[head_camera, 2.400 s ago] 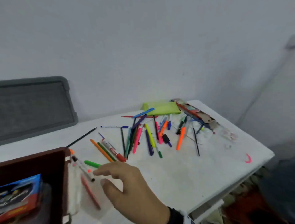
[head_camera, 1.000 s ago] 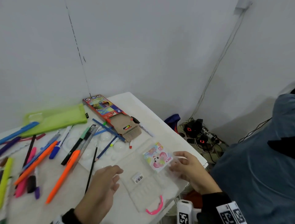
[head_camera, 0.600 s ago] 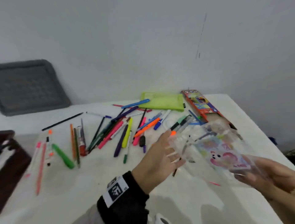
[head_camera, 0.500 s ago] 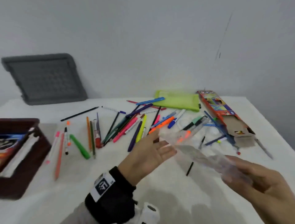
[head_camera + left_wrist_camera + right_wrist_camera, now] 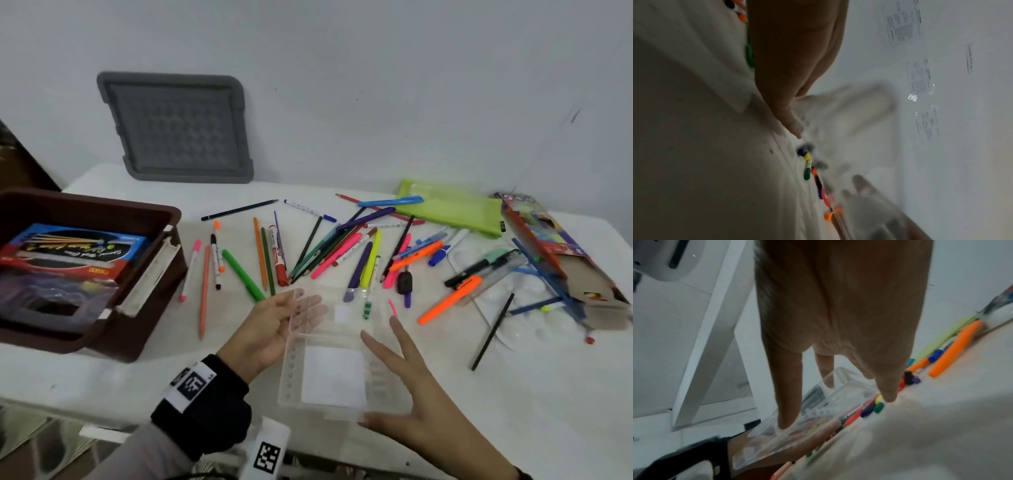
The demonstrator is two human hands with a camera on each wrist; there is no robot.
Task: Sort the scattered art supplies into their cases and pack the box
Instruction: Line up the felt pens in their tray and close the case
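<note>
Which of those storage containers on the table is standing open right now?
The dark brown plastic bin at the left: its top is uncovered, showing a blue box inside. The flat lime-green pouch lies closed.

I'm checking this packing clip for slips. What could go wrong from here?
The clear plastic case is only steadied between the straight fingers of the left hand and right hand, so it may slip. It sits near the table edge and could fall off.
</note>
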